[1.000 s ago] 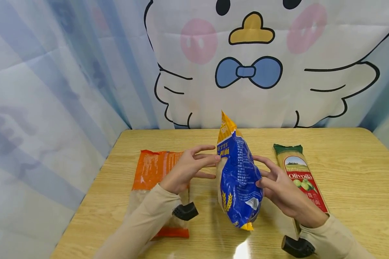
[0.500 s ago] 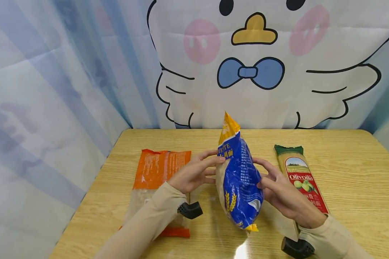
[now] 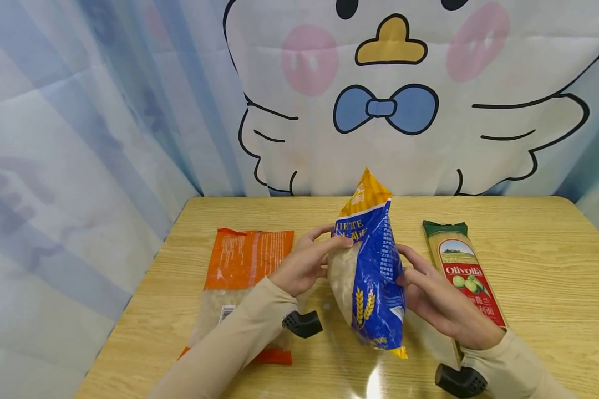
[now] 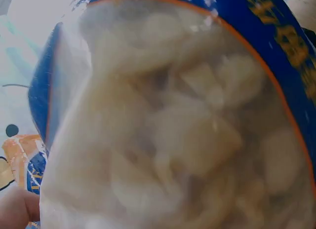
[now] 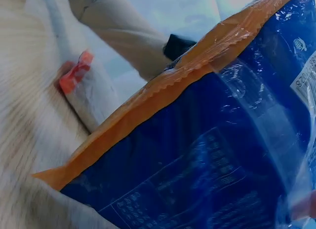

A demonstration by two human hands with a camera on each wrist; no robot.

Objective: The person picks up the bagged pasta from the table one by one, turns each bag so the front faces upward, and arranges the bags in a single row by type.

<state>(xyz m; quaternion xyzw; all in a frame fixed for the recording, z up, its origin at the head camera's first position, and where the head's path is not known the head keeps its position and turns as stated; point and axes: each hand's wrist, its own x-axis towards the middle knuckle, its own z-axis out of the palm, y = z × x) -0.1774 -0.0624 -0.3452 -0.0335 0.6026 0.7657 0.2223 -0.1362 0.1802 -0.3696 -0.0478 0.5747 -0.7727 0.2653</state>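
Between my two hands, a blue and yellow bag of pasta (image 3: 379, 277) stands roughly upright, its top leaning slightly right. Pale pasta pieces show through its clear window, which fills most of the left wrist view. My left hand (image 3: 304, 263) grips the bag's left side, thumb on the front and the other fingers partly hidden behind. The right hand (image 3: 436, 302) holds the opposite edge between thumb and fingers. In the right wrist view the blue printed back of the bag (image 5: 197, 155) and its orange-yellow seam appear. Whether its bottom touches the table cannot be told.
An orange and clear bag (image 3: 252, 260) lies left on the wooden table (image 3: 554, 266), partly under my left forearm. To the right lies a green-topped Olivoilà pasta pack (image 3: 466, 271), partly behind my right hand. A cartoon-printed curtain (image 3: 379, 160) hangs behind the table.
The bag of pasta has turned, bringing more of its clear window into view, and its top has shifted right. My left hand has moved right with it; the right hand has barely moved.
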